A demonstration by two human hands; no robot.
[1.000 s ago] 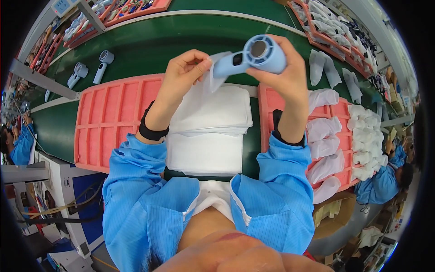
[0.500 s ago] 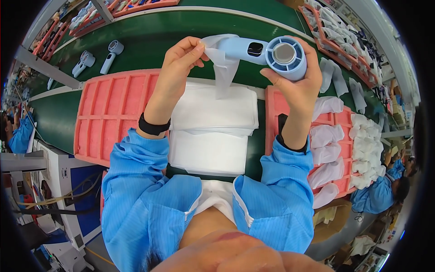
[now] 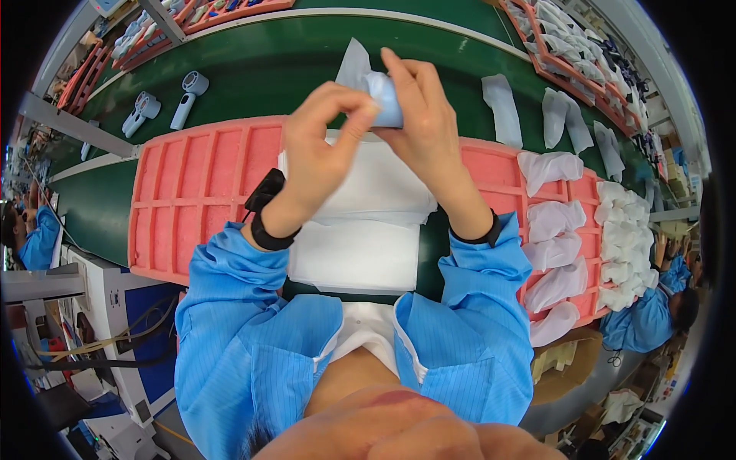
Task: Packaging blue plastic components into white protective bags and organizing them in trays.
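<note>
A light-blue handheld fan (image 3: 386, 101) is up over the far edge of the white stack, turned end-on, so most of its body is hidden. My right hand (image 3: 424, 123) is wrapped around it from the right. A thin white wrapping sleeve (image 3: 355, 67) covers part of the fan and sticks up beyond it. My left hand (image 3: 326, 138), slightly blurred, has thumb and forefinger pinched at the near left side of the fan, against the sleeve. Below both hands lies a stack of white sleeves (image 3: 353, 257).
A pink divided tray (image 3: 180, 203) stands at left. Another pink tray (image 3: 491, 165) at right holds several wrapped items (image 3: 556, 218). On the green belt (image 3: 264, 69) lie unwrapped fans (image 3: 184, 107) at left and wrapped fans (image 3: 502, 111) at right. A person (image 3: 640, 318) sits at far right.
The fan has swung from lying sideways to end-on and moved left. My right hand has come in toward my left, which has shifted slightly right and nearer me. Another wrapped fan shows on the belt.
</note>
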